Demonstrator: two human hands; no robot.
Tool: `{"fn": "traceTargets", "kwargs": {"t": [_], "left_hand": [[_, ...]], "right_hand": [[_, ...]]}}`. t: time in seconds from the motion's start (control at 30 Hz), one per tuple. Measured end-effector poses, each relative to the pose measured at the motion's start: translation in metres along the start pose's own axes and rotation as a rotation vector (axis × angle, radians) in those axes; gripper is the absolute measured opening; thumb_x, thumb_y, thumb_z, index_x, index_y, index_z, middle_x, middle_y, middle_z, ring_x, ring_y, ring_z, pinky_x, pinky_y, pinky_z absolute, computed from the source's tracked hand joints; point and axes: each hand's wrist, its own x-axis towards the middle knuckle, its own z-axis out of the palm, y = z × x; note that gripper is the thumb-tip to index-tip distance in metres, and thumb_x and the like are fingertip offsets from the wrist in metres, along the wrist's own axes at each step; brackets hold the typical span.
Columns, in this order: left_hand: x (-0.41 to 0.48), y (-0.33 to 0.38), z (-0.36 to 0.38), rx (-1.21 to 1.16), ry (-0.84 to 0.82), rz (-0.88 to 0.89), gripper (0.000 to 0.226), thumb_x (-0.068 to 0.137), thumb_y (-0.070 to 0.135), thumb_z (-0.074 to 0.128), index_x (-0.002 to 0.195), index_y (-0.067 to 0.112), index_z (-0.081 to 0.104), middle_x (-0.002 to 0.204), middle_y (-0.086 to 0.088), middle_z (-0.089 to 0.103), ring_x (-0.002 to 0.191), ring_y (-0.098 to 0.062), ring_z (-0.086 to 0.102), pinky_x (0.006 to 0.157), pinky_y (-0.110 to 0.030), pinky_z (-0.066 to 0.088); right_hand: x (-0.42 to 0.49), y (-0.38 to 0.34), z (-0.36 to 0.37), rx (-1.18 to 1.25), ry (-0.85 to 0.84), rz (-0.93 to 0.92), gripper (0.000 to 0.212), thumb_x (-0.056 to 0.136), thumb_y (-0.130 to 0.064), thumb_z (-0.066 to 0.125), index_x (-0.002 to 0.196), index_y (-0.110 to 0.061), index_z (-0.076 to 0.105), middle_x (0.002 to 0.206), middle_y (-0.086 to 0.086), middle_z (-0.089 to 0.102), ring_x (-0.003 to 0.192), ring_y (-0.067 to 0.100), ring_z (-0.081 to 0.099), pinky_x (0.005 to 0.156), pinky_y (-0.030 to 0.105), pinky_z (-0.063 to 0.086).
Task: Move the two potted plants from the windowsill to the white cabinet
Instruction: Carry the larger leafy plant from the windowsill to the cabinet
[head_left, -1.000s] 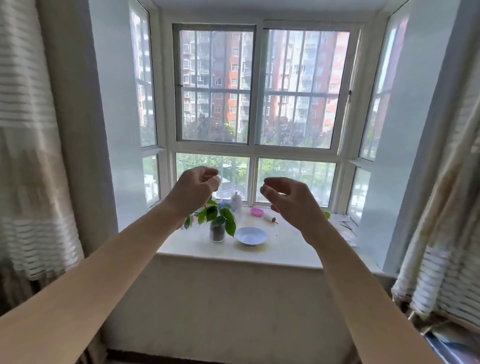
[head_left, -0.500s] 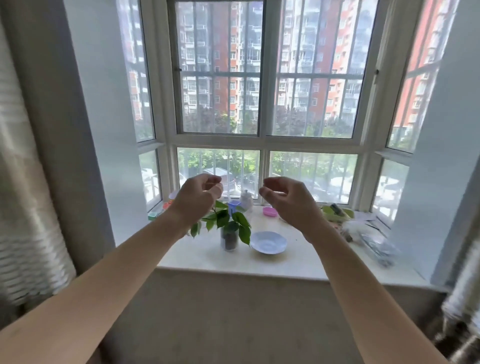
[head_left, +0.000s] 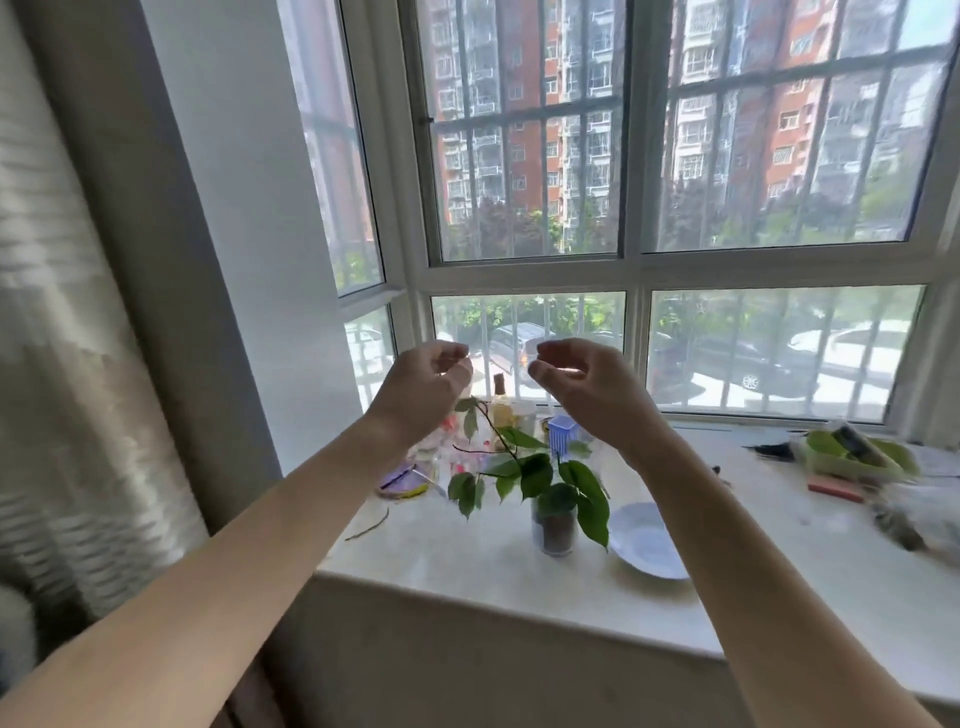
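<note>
1. Left hand (head_left: 423, 387) and right hand (head_left: 587, 387) raised above the windowsill (head_left: 467, 551) — fingers loosely curled, holding nothing.
2. Potted plant (head_left: 553, 512) near the sill's front edge, beside a white dish (head_left: 647, 543).
3. Likely light, glass, top-heavy — grip the jar, not the stems.
4. Second plant and white cabinet not made out.

Pale stone windowsill (head_left: 467, 561) under the bay window, cluttered toward the back and right

A potted plant (head_left: 555, 525) in a clear glass stands near the front edge, a white saucer (head_left: 644, 543) just beside it on the right. Behind it sit a blue ribbed container (head_left: 562, 434) and a bottle (head_left: 502, 408); a purple-and-yellow item (head_left: 402, 480) and a thin twig (head_left: 370, 526) lie at left. Far right: a green tray (head_left: 857, 457), a red flat piece (head_left: 835, 489), and blurred clutter
</note>
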Motion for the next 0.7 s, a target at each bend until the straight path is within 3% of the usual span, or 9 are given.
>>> {"fn": "traceTargets", "kwargs": {"t": [0.1, 0.27, 0.47, 0.57, 0.7], "left_hand": [[0.032, -0.02, 0.006, 0.05, 0.006, 0.009, 0.028, 0.096, 0.018, 0.056, 0.123, 0.013, 0.063, 0.121, -0.005, 0.067, 0.112, -0.021, 0.063, 0.097, -0.037, 0.052], [0.078, -0.047, 0.016, 0.04, -0.026, 0.024, 0.03, 0.096, 0.019, 0.056, 0.126, 0.013, 0.062, 0.122, -0.005, 0.066, 0.114, -0.023, 0.062, 0.097, -0.039, 0.053], [0.125, -0.075, 0.037, 0.016, -0.14, 0.083, 0.035, 0.096, 0.015, 0.059, 0.13, 0.008, 0.06, 0.125, -0.006, 0.066, 0.117, -0.019, 0.059, 0.105, -0.04, 0.048], [0.145, -0.096, 0.045, 0.008, -0.22, 0.12, 0.035, 0.096, 0.015, 0.059, 0.131, 0.009, 0.058, 0.126, -0.006, 0.065, 0.116, -0.019, 0.059, 0.096, -0.031, 0.046], [0.153, -0.132, 0.059, -0.009, -0.266, 0.144, 0.035, 0.095, 0.014, 0.06, 0.13, 0.01, 0.059, 0.124, -0.004, 0.066, 0.115, -0.018, 0.06, 0.075, -0.015, 0.044]], "right_hand": [[0.032, 0.018, 0.013, -0.003, -0.021, 0.008, 0.042, 0.095, -0.031, 0.067, 0.132, -0.012, 0.063, 0.129, 0.003, 0.069, 0.105, 0.012, 0.064, 0.09, 0.028, 0.047], [0.065, 0.043, 0.019, -0.009, 0.008, 0.04, 0.043, 0.096, -0.03, 0.066, 0.135, -0.011, 0.061, 0.133, 0.004, 0.068, 0.113, 0.015, 0.065, 0.1, 0.036, 0.049], [0.085, 0.066, 0.027, -0.045, 0.105, 0.098, 0.043, 0.097, -0.025, 0.065, 0.134, -0.005, 0.06, 0.13, 0.01, 0.069, 0.11, 0.014, 0.062, 0.095, 0.027, 0.047], [0.092, 0.081, 0.039, -0.081, 0.141, 0.128, 0.043, 0.097, -0.025, 0.065, 0.135, -0.004, 0.059, 0.13, 0.011, 0.068, 0.108, 0.013, 0.061, 0.087, 0.019, 0.046], [0.09, 0.108, 0.06, -0.093, 0.144, 0.18, 0.049, 0.095, -0.029, 0.067, 0.137, -0.005, 0.057, 0.131, 0.009, 0.068, 0.113, 0.015, 0.064, 0.103, 0.035, 0.051]]}}
